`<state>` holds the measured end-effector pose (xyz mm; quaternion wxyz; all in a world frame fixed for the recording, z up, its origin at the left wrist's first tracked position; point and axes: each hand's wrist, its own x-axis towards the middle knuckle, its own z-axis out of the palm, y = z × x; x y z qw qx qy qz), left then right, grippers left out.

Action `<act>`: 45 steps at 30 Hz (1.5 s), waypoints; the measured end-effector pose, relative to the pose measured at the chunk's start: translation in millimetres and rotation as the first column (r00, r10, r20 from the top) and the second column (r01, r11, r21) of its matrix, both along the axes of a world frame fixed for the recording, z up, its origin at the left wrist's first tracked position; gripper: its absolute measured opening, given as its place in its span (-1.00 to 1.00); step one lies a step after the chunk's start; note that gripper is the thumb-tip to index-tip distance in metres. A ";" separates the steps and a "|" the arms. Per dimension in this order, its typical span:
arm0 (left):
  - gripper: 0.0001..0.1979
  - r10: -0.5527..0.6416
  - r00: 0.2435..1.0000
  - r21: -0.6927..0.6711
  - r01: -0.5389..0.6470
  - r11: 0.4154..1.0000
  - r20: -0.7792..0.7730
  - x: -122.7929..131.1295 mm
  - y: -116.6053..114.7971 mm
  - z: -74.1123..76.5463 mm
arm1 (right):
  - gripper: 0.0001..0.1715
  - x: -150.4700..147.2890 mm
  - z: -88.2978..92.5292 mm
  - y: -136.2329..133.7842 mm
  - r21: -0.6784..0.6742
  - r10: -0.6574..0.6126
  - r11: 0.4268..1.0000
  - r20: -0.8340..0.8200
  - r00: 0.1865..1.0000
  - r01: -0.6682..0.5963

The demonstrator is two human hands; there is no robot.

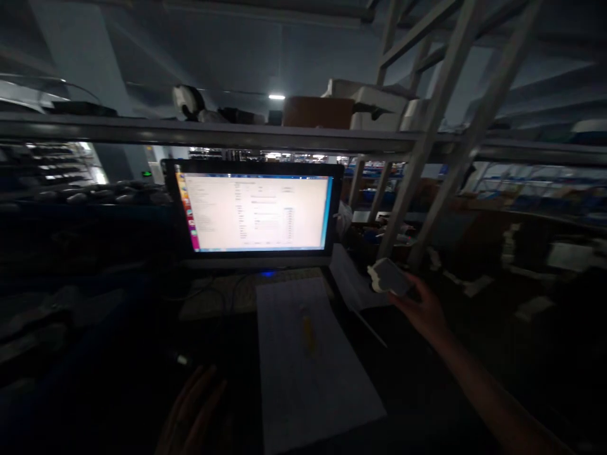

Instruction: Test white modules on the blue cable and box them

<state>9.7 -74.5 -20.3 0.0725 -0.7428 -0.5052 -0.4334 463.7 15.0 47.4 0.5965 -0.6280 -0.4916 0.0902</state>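
Note:
My right hand (422, 309) grips a small block-like object (391, 278), grey on its face with a whitish, uneven left edge, held up to the right of the papers. My left hand (192, 411) is low in the view, left of the paper sheets, its fingers stretched out and slightly apart with nothing seen in them. Near its fingertips lies a small object with a bright end (181, 359), too dark to make out. A yellow pen-like item (308, 332) rests on the white sheets (294, 379) between my hands.
A lit monitor (258, 215) stands behind the papers, with a keyboard (241, 294) and cables before it. Above runs a metal shelf (213, 131) bearing a brown box (317, 112) and white items. Slanted metal posts (427, 151) rise at the right. Dark bins and parts flank both sides.

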 end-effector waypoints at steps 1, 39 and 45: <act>-0.52 0.024 0.997 0.057 -0.020 0.998 -0.067 -0.2 -0.2 -1.0 | -0.26 -30.5 2.4 0.5 0.004 0.159 0.987 0.017 0.987 -0.159; -0.69 -0.012 0.985 0.013 0.015 1.000 -0.173 -10.3 53.0 14.4 | -0.65 -105.5 -38.5 25.4 0.227 0.425 0.860 -0.814 0.396 -0.457; -0.72 0.004 0.984 0.048 0.004 0.999 -0.177 -9.2 53.2 16.9 | -0.63 -101.1 -46.1 30.8 0.222 0.399 0.880 -0.825 0.401 -0.420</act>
